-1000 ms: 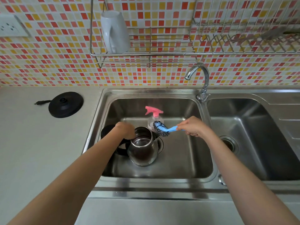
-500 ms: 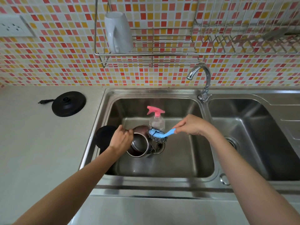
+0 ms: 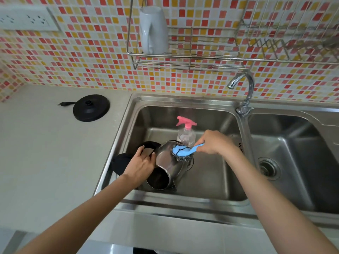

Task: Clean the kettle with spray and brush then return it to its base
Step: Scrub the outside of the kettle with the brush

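- My kettle (image 3: 169,163) lies on its side in the left bowl of the sink (image 3: 216,180), tipped over rather than upright.
- Its long axis runs from near-left to far-right. The open mouth points toward me and the near wall, and the bottom end points away, toward the spray bottle (image 3: 186,135).
- The black handle faces left, and the black lid (image 3: 122,163) hangs open close to the bowl's left wall.
- On my left hand (image 3: 139,166), the fingers (image 3: 140,150) are curled round the kettle's handle, grasping it.
- On my right hand (image 3: 212,142), the fingers (image 3: 203,149) are clenched round the blue handle of the brush (image 3: 183,152). Its wire-wool head presses on the kettle's upper side, near the bottom end.
- The spray bottle stands upright just behind the kettle, its pink trigger on top. I cannot tell whether the two touch.
- The kettle's mouth sits near the near wall and the lid crowds the left wall. To the right of the kettle the bowl's floor lies open as far as the right wall.
- The tap (image 3: 245,88) rises over the divider between the two bowls, above and behind my right hand.
- The round black base (image 3: 91,108) sits on the counter (image 3: 45,153) left of the sink, well apart from the kettle, with its plug lying beside it.
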